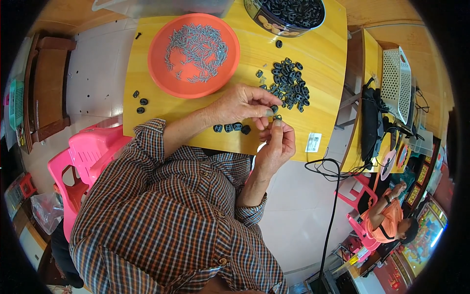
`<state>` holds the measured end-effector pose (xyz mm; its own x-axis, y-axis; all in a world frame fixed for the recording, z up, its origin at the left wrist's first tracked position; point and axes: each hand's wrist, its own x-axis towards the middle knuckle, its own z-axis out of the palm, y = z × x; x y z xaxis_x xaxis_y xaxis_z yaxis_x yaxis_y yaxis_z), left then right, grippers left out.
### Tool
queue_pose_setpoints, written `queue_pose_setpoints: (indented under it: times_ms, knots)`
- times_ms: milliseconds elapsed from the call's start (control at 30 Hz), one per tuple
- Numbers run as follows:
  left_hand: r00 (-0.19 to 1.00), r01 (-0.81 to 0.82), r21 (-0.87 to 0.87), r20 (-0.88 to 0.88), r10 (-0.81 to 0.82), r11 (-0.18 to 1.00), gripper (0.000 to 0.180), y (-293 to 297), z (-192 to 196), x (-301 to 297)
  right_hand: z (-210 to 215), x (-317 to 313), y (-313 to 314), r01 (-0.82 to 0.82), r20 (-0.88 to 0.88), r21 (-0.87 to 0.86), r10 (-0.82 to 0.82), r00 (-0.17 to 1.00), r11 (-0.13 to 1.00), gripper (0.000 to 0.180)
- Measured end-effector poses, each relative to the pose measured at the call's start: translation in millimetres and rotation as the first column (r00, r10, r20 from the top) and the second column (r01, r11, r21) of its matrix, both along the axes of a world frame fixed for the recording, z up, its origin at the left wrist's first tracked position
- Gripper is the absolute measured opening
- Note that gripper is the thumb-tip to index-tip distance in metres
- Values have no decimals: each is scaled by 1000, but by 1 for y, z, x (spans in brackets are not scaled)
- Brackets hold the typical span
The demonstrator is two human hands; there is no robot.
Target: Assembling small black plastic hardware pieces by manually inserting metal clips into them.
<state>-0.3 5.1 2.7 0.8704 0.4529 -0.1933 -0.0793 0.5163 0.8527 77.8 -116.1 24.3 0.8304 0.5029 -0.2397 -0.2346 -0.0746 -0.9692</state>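
Note:
Over the table's near edge, my left hand (247, 104) pinches a small black oval part (274, 109) between thumb and fingers. Just below it, the thumb and fingers of my right hand (276, 144) close on another small black piece (277, 117). The two parts are very close; whether they touch I cannot tell. They look like plastic cord locks. Beyond my hands lies a loose pile of similar black parts (291, 81). A short row of black cord locks (228, 128) sits near the edge, beneath my left wrist.
An orange-red dish (153, 61) holds many small grey metal pieces, perhaps springs. A round tin (281, 32) full of black parts stands at the back of the yellow table (134, 78). A black cable (333, 210) hangs at right. Pink chair (81, 152) at left; another person (384, 220) sits far right.

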Motion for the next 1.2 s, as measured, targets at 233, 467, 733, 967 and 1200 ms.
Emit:
queue_pose_setpoints:
  times_ms: [233,467,733,967,1200]
  knots:
    - [1000,2,30,11,-3,1000,26,0,-3,0,3,-1,2,-5,-21,-12,5,1000,1000,16]
    - [999,23,154,-42,-16,988,26,-2,-7,-2,0,0,1,-37,-15,-21,36,999,999,16]
    - [997,39,171,-68,-28,984,26,-1,-1,-2,-2,0,1,-24,10,-36,25,1000,999,16]
    - [998,46,146,-54,-38,988,25,-1,-3,-3,0,0,0,-49,-61,32,51,997,998,16]
    - [998,53,185,-39,-46,981,28,-2,-7,-3,-1,9,-2,-43,-303,187,99,948,981,11]
